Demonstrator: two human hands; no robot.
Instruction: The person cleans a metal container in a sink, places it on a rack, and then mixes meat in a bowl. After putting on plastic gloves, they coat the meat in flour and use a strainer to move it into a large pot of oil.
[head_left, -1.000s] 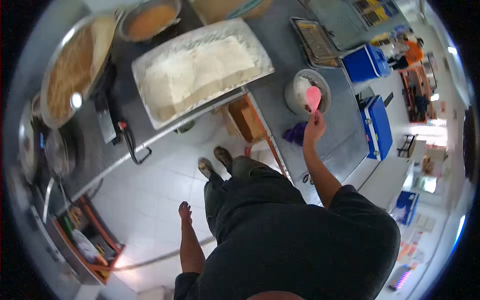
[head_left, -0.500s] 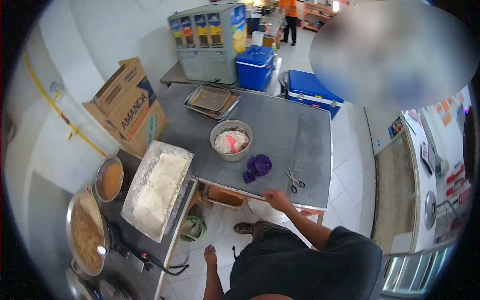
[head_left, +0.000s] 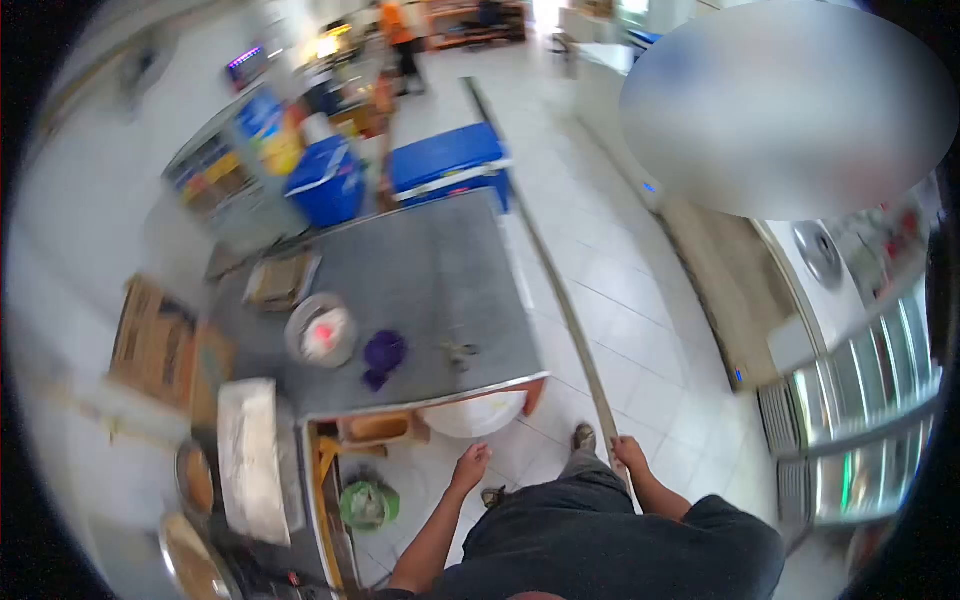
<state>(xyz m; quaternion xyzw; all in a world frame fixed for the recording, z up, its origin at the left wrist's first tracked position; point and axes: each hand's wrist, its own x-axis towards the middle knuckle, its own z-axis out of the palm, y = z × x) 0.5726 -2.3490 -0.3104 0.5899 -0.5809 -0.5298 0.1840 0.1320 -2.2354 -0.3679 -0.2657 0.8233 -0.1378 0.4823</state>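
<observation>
A dark short-sleeved shirt (head_left: 630, 552) tops greyish trousers (head_left: 586, 468).

Two blue coolers, a tall one (head_left: 328, 187) & a long one (head_left: 445, 165), stand nr each other, w/ drinks dispenser (head_left: 212, 185) just L of the tall one, then trays (head_left: 283, 278), blurry, & cardboard box (head_left: 152, 335) by the wall. Far bkgd: person (head_left: 397, 40) in orange top & dk trousers, nr orange shelves (head_left: 470, 22), contents too small to ID. R side: glass-front fridges (head_left: 850, 400), lit inside, & rd metal disc (head_left: 818, 255) on white counter (head_left: 800, 290).
</observation>
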